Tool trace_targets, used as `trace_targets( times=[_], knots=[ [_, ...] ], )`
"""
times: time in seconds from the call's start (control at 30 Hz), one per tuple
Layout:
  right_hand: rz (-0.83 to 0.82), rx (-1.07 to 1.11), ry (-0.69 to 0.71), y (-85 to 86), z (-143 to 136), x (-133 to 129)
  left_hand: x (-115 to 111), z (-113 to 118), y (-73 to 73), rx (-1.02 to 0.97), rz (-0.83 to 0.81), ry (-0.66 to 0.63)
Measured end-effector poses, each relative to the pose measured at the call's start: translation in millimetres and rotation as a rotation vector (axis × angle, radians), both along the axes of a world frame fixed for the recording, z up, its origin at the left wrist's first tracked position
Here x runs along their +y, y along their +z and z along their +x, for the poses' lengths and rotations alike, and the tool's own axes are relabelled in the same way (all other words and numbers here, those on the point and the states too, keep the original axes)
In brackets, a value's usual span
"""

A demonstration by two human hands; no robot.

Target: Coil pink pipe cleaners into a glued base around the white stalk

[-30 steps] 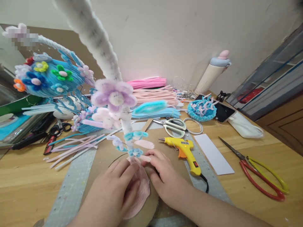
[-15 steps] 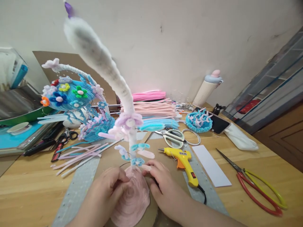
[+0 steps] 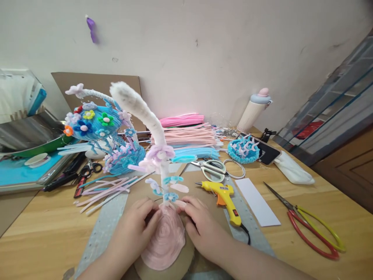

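A pink spiral base point(image 3: 164, 241) of coiled pipe cleaner lies on a round cardboard piece point(image 3: 186, 260). From its far edge rises a curved, fuzzy white stem point(image 3: 142, 109), bearing lilac flowers point(image 3: 161, 153), small blue flowers point(image 3: 171, 197) and pale pink petals point(image 3: 179, 188). My left hand point(image 3: 132, 223) is closed at the base's upper left edge; whatever its fingertips pinch is hidden. Opposite it, my right hand point(image 3: 201, 221) has thumb and fingers drawn together on a pale pink petal point(image 3: 181, 204) low beside the stem.
A yellow glue gun point(image 3: 225, 196), white-handled scissors point(image 3: 214, 170) and red-yellow scissors point(image 3: 309, 225) lie to the right. Bundled pipe cleaners point(image 3: 186, 136) are at the back. A flowered blue ornament point(image 3: 96, 124) and loose pipe cleaners point(image 3: 107, 190) occupy the left.
The white stem's top has tilted away, appearing lower and shorter against the wall. The pink base lies slightly higher in view, showing more cardboard below. Both hands stay beside it.
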State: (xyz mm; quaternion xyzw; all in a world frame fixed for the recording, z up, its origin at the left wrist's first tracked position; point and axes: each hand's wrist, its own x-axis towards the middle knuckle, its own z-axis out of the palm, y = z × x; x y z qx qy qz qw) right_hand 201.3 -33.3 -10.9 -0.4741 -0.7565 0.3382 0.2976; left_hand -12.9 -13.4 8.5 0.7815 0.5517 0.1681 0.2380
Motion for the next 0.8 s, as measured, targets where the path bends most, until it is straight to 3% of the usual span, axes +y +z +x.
trace_targets(
  times=[0.8],
  knots=[
    [0.148,-0.141,0.101,5.4,5.5,5.1,0.8,0.7,-1.2,0.101,0.07,-0.046]
  ],
)
